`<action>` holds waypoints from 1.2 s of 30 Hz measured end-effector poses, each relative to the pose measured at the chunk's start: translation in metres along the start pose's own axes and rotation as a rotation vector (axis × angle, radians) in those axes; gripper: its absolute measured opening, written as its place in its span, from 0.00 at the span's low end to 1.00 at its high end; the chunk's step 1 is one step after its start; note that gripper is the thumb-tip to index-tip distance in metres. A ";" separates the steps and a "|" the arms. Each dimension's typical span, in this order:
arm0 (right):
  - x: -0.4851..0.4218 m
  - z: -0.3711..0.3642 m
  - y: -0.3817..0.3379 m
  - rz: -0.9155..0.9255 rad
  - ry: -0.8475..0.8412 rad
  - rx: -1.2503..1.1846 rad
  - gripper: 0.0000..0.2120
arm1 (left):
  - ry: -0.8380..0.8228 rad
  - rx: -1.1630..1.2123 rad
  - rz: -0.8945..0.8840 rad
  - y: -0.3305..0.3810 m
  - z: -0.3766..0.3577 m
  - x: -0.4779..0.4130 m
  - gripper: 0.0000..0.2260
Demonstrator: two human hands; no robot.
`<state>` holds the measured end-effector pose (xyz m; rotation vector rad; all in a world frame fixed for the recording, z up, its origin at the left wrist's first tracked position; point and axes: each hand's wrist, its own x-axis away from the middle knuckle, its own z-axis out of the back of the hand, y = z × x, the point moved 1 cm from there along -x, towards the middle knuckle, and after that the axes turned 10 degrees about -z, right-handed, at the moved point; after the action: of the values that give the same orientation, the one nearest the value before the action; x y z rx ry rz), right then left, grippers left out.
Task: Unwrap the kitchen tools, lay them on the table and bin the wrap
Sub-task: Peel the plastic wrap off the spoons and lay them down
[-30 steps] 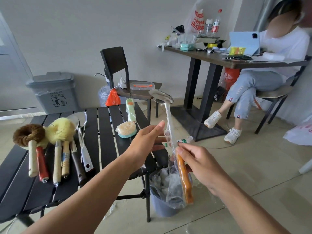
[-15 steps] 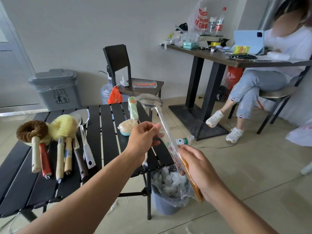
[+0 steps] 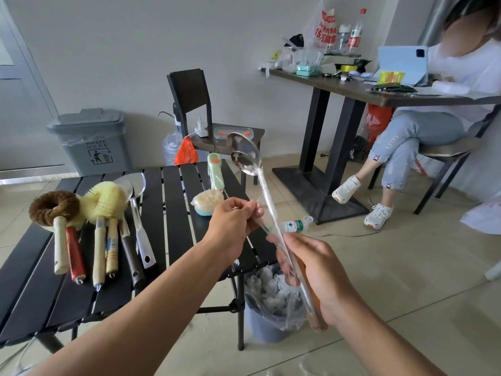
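Note:
A long metal ladle with a brown wooden handle, still in clear plastic wrap, slants up over the right end of the black slatted table. My right hand grips its handle, low down. My left hand pinches the wrap at the shaft. Several unwrapped brushes and a metal spatula lie side by side on the table's left part. A sponge brush and a green-handled tool lie further right. A small grey bin full of crumpled wrap stands on the floor below my hands.
A large grey waste bin stands against the wall behind the table. A dark chair holds a charger and a box. At the right a person sits at a cluttered desk. A small bottle lies on the floor.
The ladle's bowl has swung upward and to the right, and my right hand has risen with the handle. My left hand has closed from open fingers into a pinch on the wrap.

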<state>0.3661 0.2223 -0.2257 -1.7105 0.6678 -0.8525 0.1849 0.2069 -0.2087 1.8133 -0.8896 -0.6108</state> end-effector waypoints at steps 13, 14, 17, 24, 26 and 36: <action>-0.010 0.011 0.002 0.091 0.087 0.040 0.09 | -0.184 -0.239 0.227 -0.006 -0.011 0.029 0.26; -0.012 0.013 0.003 0.100 0.114 0.050 0.10 | -0.260 -0.278 0.264 -0.009 -0.013 0.035 0.29; -0.018 0.019 0.005 0.121 0.169 0.079 0.14 | -0.515 -0.345 0.204 -0.021 -0.019 0.052 0.28; -0.026 0.028 0.007 0.133 0.228 0.084 0.12 | -0.382 -0.330 -0.024 -0.027 -0.026 0.061 0.18; -0.024 0.028 0.006 0.134 0.216 0.087 0.11 | -0.368 -0.323 -0.008 -0.026 -0.027 0.061 0.20; -0.017 0.017 0.004 0.142 0.155 0.008 0.13 | -0.279 -0.135 0.111 -0.017 -0.027 0.058 0.16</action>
<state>0.3696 0.2434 -0.2363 -1.5803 0.8783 -0.8919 0.2454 0.1798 -0.2148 1.5698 -1.0990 -0.8458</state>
